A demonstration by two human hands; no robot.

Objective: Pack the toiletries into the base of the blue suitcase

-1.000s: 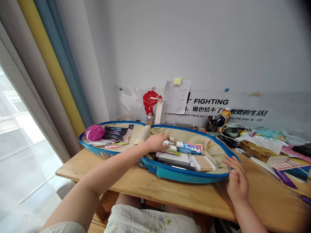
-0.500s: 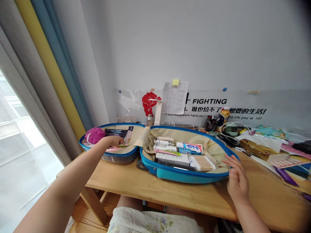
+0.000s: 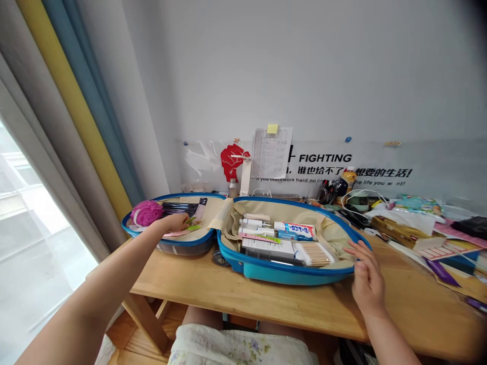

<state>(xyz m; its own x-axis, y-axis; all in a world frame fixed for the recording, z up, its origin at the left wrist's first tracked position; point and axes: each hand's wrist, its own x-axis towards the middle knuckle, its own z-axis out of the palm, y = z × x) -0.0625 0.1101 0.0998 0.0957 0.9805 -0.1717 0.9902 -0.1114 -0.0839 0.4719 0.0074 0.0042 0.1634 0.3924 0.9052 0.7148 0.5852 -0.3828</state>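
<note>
A small blue suitcase [image 3: 300,276] lies opened flat on the wooden table, with its two halves side by side. My left hand [image 3: 174,222] reaches into the left half, fingers closed at a thin pink-and-green packet [image 3: 193,227]. Beside that hand are a purple bath puff [image 3: 147,213] and several dark slim packs [image 3: 178,208]. My right hand [image 3: 367,274] rests against the right end of the rim, its fingers spread. Inside the right half lie a toothpaste box [image 3: 294,229], a blue tube [image 3: 292,236], cotton swabs [image 3: 315,253] and a white box [image 3: 268,247].
Along the right of the table [image 3: 414,304] is clutter: a brown pouch [image 3: 399,230], papers, cables and an orange-labelled bottle [image 3: 347,181]. A small metallic bottle [image 3: 233,187] stands behind the suitcase. Curtains [image 3: 72,101] hang at the left by the window.
My left hand has shifted slightly within the left half, and more of the green part shows at its fingertips. My right hand stays at the rim. The view has moved slightly.
</note>
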